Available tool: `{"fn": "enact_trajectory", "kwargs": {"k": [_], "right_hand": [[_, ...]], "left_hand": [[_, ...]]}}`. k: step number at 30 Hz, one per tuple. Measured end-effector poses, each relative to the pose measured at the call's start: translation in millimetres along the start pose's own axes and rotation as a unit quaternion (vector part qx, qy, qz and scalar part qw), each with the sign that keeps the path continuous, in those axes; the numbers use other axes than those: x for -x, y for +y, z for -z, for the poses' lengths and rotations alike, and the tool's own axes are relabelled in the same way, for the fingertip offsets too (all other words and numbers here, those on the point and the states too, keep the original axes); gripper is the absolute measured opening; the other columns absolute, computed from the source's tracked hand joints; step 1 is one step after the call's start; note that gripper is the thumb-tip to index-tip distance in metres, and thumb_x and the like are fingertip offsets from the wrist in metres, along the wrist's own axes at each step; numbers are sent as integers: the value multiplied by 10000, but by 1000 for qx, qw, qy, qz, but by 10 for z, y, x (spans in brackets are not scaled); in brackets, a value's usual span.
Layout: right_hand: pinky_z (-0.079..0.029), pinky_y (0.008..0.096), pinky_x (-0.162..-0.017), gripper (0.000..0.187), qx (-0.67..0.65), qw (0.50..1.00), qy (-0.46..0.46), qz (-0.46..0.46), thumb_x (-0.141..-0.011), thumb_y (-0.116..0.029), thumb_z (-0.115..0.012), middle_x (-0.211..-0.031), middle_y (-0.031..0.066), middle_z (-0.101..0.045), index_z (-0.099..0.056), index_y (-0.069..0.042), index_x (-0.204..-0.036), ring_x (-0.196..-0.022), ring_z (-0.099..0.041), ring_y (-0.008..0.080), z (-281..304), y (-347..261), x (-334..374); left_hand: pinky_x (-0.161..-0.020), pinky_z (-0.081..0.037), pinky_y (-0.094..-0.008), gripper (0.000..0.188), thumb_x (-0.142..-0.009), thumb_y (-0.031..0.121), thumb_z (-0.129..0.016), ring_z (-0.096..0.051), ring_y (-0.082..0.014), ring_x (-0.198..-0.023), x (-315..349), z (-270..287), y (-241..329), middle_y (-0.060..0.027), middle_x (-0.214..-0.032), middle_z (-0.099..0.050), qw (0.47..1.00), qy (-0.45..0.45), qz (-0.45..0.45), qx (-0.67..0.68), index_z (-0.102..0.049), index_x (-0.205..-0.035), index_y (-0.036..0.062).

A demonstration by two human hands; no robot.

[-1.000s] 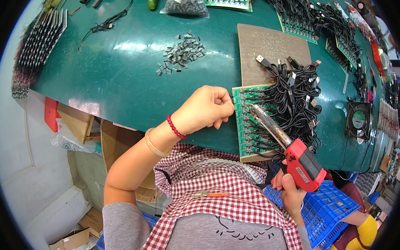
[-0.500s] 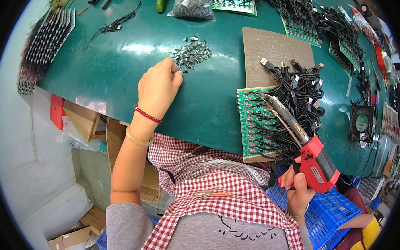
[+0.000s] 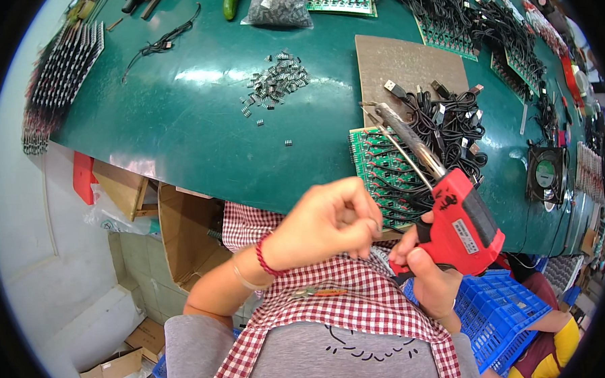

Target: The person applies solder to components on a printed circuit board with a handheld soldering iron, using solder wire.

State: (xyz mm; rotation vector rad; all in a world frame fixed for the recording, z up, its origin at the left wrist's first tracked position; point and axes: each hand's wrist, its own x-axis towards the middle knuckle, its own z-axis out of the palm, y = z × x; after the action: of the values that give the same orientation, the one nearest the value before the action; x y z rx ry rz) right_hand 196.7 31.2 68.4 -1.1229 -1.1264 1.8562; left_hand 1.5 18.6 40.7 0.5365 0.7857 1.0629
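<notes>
My left hand (image 3: 337, 218) is held over the table's front edge, fingers curled together in a pinch; whatever lies between them is too small to make out. My right hand (image 3: 433, 278) grips the handle of a red and black soldering gun (image 3: 460, 209). The gun's long metal barrel points up and left, its tip above the far end of a green circuit board panel (image 3: 368, 151). Bundled black USB cables (image 3: 442, 132) lie over the panel's right side, wires running onto it. Left of the board is a pile of small black pin connectors (image 3: 281, 80), with one loose connector (image 3: 288, 143) nearer me.
A brown board (image 3: 411, 56) lies under the panel. Behind are a bag of small parts (image 3: 279, 7), a cucumber (image 3: 231, 3) and more cabled panels (image 3: 444, 37). Stacked boards (image 3: 62, 84) stand far left. A small fan (image 3: 548, 175) sits right; a blue crate (image 3: 500, 315) is below.
My left hand has left the connector pile and come right and toward me, beside the panel. A few connectors now lie apart from the pile. The soldering gun has shifted slightly left and up.
</notes>
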Motion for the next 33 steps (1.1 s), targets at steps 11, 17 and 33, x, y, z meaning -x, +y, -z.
{"fn": "enact_trajectory", "kwargs": {"k": [11, 17, 33], "right_hand": [[-471, 300, -750, 510, 50, 998, 8, 30, -772, 49, -581, -896, 105, -527, -361, -21, -1227, -817, -533, 162, 6, 19, -17], [-463, 298, -758, 515, 77, 997, -6, 1, -775, 68, -582, -937, 91, -515, -366, -20, -1235, -851, -512, 148, -8, 17, 12], [-436, 262, -708, 500, 113, 993, -17, 27, -771, 99, -554, -925, 72, -498, -373, -23, -1221, -830, -486, 124, -18, 33, 14]], "left_hand": [[-690, -518, -236, 97, -858, -44, -532, -600, -115, -800, 51, -166, -216, -76, -892, -575, 984, 53, -103, -134, -597, -929, -45], [-705, -483, -225, 92, -861, 2, -548, -559, -73, -818, 94, -289, -243, -32, -900, -589, 998, 41, -12, 54, -552, -951, -19], [-765, -436, -234, 82, -856, 34, -577, -520, -74, -836, 71, -258, -261, -15, -932, -561, 984, 21, 73, 161, -537, -928, 32]]}}
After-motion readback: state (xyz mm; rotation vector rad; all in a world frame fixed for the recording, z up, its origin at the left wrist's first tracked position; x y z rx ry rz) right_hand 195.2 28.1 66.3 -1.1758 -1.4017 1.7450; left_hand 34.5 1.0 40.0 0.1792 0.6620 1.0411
